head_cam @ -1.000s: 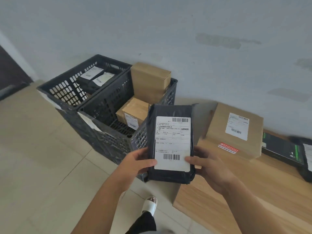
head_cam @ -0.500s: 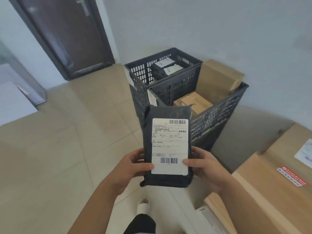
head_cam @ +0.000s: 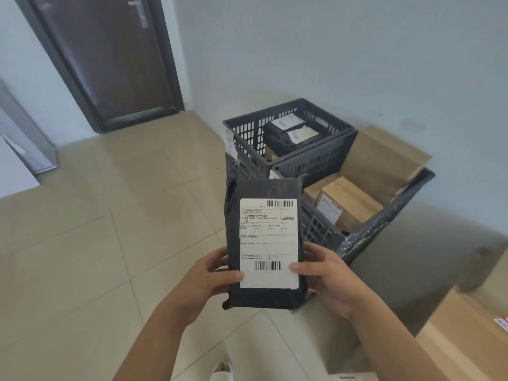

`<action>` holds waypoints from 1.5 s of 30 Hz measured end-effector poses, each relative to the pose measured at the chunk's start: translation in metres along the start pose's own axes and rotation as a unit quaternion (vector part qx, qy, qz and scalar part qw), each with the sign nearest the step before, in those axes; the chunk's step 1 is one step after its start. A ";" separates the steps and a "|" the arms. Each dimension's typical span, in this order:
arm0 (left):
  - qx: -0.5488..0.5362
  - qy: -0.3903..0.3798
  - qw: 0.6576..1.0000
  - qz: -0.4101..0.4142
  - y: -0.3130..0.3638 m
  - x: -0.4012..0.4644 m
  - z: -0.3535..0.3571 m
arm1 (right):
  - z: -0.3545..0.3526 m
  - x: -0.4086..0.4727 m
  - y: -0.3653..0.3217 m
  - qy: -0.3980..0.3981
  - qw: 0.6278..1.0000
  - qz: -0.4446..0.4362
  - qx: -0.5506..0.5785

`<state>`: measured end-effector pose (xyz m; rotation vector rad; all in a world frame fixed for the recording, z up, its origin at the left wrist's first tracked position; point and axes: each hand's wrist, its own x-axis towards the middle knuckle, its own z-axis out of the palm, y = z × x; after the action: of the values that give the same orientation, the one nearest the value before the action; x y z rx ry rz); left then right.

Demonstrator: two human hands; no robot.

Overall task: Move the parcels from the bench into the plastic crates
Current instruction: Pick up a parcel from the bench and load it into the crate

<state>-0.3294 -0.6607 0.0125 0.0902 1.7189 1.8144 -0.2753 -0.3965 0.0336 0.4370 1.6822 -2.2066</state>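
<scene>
Both hands hold a black poly-bag parcel (head_cam: 265, 243) upright in the air over the tiled floor (head_cam: 96, 243), just in front of the crates. The left hand (head_cam: 209, 279) grips its lower left edge, thumb on the white shipping label (head_cam: 268, 243), fingers curled behind; the right hand (head_cam: 327, 279) grips the lower right edge the same way. The near crate (head_cam: 384, 218) holds cardboard boxes (head_cam: 349, 199), with a larger box (head_cam: 384, 158) leaning at its far side. The far crate (head_cam: 247, 127) holds dark bagged parcels (head_cam: 288, 133), perhaps two. A wooden bench (head_cam: 461, 345) edge shows at lower right, a dark door (head_cam: 110, 59) at upper left.
</scene>
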 end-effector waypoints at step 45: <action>0.127 -0.061 0.988 -0.070 0.235 0.474 -0.136 | -0.051 0.410 -0.201 0.189 0.977 -0.033 0.094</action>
<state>-0.8619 -0.5422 0.0366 0.1774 1.8125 1.4537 -0.7295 -0.3283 0.0170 0.9135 1.6875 -2.4615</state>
